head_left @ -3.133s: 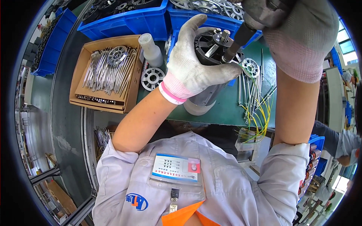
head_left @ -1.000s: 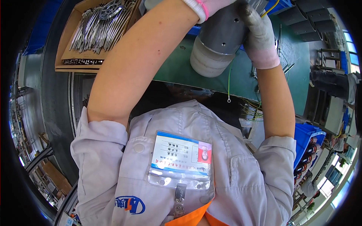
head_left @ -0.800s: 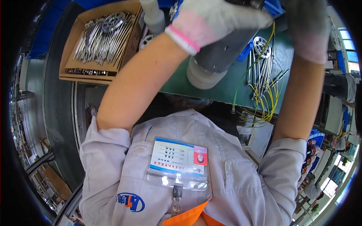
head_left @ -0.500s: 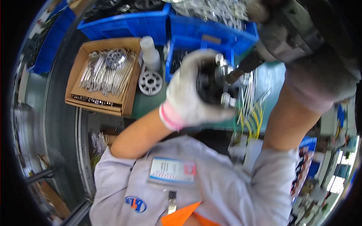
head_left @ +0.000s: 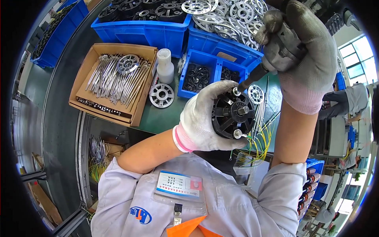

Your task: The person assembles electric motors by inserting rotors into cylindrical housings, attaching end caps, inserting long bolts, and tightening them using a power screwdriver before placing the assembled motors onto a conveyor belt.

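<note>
In a white glove, my left hand [head_left: 201, 116] is closed around a round black motor [head_left: 225, 118], its ribbed end face and short central shaft turned up. Bright fasteners stand at its rim, and a green-and-yellow wire comes off the lower one. My right hand [head_left: 312, 51], in a stained glove, grips a power screwdriver [head_left: 284, 49] from above and to the right. The tool's dark socket end [head_left: 248, 79] points down-left at the motor's upper fastener and appears to touch it. Its trigger lies hidden under my fingers.
A cardboard box [head_left: 136, 115] of long metal rods stands left, beside a white bottle [head_left: 165, 73] and a silver ring plate [head_left: 162, 95]. Behind are blue bins [head_left: 144, 34] of black and silver end covers, plus a smaller divided bin [head_left: 187, 93]. Yellow-green wires [head_left: 258, 148] hang over the bench edge.
The motor has come slightly lower and nearer in the view, its face now turned upward. The screwdriver's tip has shifted from over its middle to the upper fastener. Both grips stay closed.
</note>
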`<state>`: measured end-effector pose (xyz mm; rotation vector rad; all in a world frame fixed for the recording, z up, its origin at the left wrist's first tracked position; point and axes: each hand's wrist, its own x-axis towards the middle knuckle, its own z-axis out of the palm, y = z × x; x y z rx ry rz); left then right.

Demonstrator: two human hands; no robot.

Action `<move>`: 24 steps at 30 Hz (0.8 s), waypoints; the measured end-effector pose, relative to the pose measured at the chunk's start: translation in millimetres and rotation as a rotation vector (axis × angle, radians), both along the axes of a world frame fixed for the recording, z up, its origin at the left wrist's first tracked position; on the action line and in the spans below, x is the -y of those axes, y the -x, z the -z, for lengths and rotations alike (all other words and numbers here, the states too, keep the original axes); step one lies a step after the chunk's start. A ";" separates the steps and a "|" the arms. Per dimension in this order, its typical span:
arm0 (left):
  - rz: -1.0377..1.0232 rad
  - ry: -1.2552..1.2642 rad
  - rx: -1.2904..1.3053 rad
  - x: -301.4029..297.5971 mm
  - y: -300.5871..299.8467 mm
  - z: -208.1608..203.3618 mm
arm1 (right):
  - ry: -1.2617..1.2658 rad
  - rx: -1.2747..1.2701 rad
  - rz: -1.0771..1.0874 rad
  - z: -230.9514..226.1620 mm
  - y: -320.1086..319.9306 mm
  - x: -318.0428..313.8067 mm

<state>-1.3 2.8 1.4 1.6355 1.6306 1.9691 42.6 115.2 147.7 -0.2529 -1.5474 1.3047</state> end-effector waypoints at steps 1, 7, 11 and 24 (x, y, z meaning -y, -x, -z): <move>-0.004 -0.019 -0.008 -0.7 0.2 -0.1 | 0.000 0.120 -0.134 -2.4 -6.7 -7.8; 0.021 -0.063 0.012 -3.4 2.0 3.6 | -0.052 0.290 -0.216 4.3 -15.9 -1.9; 0.005 -0.059 -0.013 -2.7 0.6 -0.1 | -0.121 0.327 -0.171 4.5 -14.4 11.1; 0.009 -0.014 0.070 -0.9 -2.9 2.9 | -0.060 0.069 -0.331 12.9 -6.2 14.1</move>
